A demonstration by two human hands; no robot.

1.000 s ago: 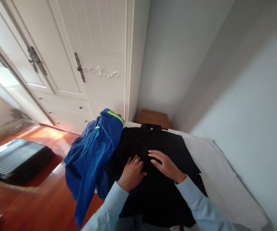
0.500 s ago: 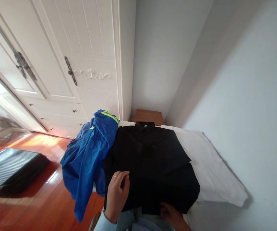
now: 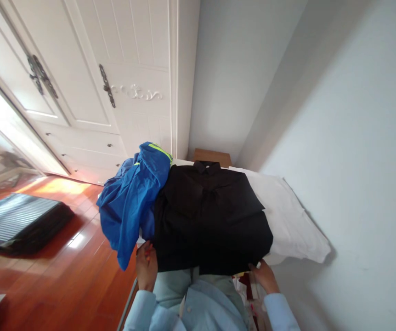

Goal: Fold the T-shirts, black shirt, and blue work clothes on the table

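Observation:
A black collared shirt (image 3: 215,220) lies spread front up, collar at the far end and hem towards me. At its lower left edge, my left hand (image 3: 146,269) has curled fingers in a pinch, apparently on the fabric there. My right hand (image 3: 265,277) pinches the hem near the lower right corner, with thumb and fingertips at the cloth. Heaped along the shirt's left side is a blue garment (image 3: 129,207) with yellow-green stripes, hanging over the edge. Flat to the right, partly under the shirt, spreads a white cloth (image 3: 291,220).
A white wardrobe (image 3: 143,59) stands behind on the left, and a pale wall (image 3: 356,138) rises on the right. Beyond the collar is a small wooden piece of furniture (image 3: 212,156). A black ribbed suitcase (image 3: 22,220) lies on the red-brown floor (image 3: 91,285).
My left hand has come down and left from above the shirt to its lower left edge. My right hand has moved right along the hem to the corner. The camera has tilted lower.

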